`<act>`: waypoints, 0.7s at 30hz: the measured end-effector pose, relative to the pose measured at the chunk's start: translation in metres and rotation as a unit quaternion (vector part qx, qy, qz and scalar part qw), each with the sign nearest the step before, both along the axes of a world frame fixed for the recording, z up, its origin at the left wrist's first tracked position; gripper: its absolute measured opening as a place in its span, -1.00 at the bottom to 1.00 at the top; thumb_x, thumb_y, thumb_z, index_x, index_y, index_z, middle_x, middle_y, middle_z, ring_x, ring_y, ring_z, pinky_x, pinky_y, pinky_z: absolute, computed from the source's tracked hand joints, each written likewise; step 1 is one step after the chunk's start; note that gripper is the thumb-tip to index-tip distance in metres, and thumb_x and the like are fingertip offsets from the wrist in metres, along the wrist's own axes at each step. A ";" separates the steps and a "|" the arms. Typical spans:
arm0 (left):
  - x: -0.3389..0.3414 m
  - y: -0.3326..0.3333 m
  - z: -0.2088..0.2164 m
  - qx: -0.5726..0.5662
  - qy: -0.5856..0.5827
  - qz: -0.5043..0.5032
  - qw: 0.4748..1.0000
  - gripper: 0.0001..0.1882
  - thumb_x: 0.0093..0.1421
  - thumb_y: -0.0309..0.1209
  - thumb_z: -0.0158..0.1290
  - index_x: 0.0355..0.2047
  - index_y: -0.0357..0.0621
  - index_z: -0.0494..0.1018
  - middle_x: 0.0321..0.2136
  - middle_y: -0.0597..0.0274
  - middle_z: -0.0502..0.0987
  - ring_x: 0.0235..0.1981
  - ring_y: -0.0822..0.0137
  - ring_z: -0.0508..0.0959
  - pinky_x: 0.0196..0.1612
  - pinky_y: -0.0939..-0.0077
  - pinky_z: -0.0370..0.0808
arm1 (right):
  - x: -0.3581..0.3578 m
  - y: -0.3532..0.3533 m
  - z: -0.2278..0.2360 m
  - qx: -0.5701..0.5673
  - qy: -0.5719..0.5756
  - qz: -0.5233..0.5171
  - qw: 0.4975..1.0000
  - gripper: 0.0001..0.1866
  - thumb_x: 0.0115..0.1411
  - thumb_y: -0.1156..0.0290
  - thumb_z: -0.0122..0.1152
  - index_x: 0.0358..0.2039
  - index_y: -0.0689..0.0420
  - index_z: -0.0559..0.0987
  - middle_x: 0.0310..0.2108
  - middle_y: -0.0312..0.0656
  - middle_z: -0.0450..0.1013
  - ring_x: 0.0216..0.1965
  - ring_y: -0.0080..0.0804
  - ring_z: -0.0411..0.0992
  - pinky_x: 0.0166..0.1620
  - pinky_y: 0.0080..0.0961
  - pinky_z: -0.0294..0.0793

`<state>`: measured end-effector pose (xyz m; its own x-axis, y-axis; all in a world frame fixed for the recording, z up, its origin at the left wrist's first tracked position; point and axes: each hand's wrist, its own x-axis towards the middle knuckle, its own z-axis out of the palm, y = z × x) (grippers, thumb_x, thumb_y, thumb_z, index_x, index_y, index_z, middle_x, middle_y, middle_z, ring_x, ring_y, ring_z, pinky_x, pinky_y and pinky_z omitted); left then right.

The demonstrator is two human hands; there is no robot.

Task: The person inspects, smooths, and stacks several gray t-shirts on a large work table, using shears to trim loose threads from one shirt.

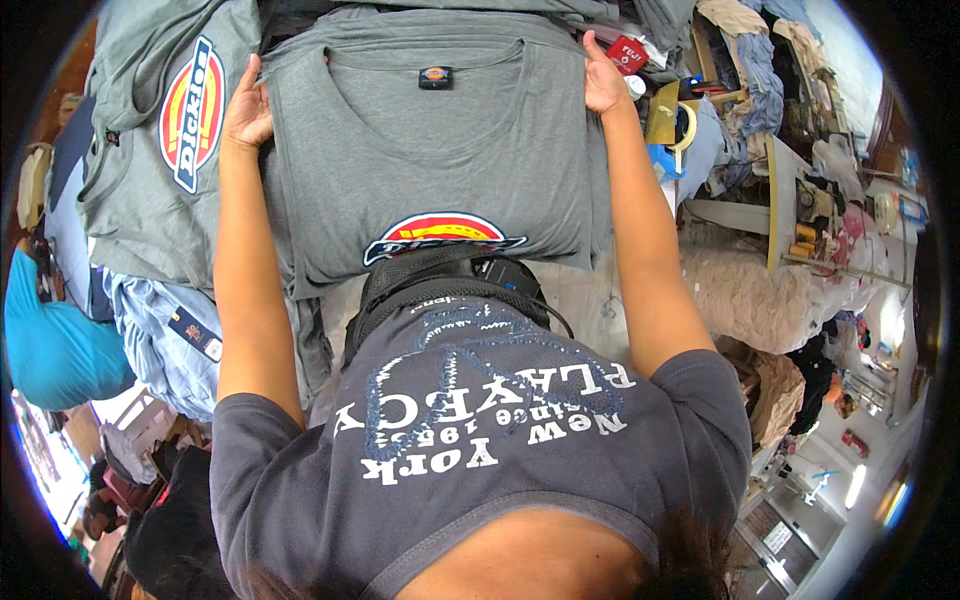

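A folded grey T-shirt (430,170) lies in front of me, its neckline and dark neck label facing up. Part of a coloured print shows along its near edge, with more grey cloth under and behind it. My left hand (250,108) is at the T-shirt's left side, thumb up, palm turned inward. At the right side my right hand (603,82) mirrors it, thumb also raised. Both hands hold the T-shirt between them by its side edges; the other fingers are mostly hidden by the cloth.
Another grey T-shirt (150,215) with a large oval print lies to the left. A roll of tape (685,130) and a red package (627,55) sit beyond my right hand. Light-blue garments (165,320) hang at left. Wrapped brown bundles (745,300) and a sewing machine (735,215) stand to the right.
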<state>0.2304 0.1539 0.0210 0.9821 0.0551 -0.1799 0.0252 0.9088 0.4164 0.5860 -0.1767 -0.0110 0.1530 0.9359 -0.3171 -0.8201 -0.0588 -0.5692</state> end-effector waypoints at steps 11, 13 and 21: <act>-0.004 0.019 -0.020 -0.018 -0.048 -0.049 0.997 -0.26 0.15 0.04 -0.25 -0.01 -0.52 0.11 0.01 -0.12 0.22 0.05 0.09 0.24 0.12 0.30 0.13 | -0.011 0.001 0.016 -0.109 -0.034 -0.101 0.988 -0.15 0.02 -0.23 -0.20 -0.09 0.45 0.27 -0.07 0.03 0.30 -0.03 -0.16 0.28 0.03 -0.26 0.23; -0.001 0.006 -0.013 0.056 -0.013 0.015 0.998 -0.31 0.15 0.06 -0.27 -0.08 -0.46 0.21 -0.10 -0.04 0.34 -0.06 0.18 0.35 0.02 0.40 0.24 | -0.025 -0.004 0.029 -0.049 -0.025 -0.087 0.995 -0.14 0.02 -0.24 -0.21 -0.08 0.45 0.26 -0.06 0.02 0.29 -0.02 -0.19 0.26 0.05 -0.30 0.21; 0.000 -0.181 0.050 0.338 0.056 0.232 0.910 -0.21 0.13 0.16 -0.41 0.10 -0.33 -0.02 0.11 0.08 0.08 0.18 0.32 -0.01 0.18 0.48 -0.15 | -0.203 -0.001 0.120 0.064 -0.168 -0.217 0.959 -0.10 0.06 -0.26 -0.42 0.04 0.43 0.10 0.06 0.00 0.14 0.13 -0.29 0.06 0.18 -0.43 -0.09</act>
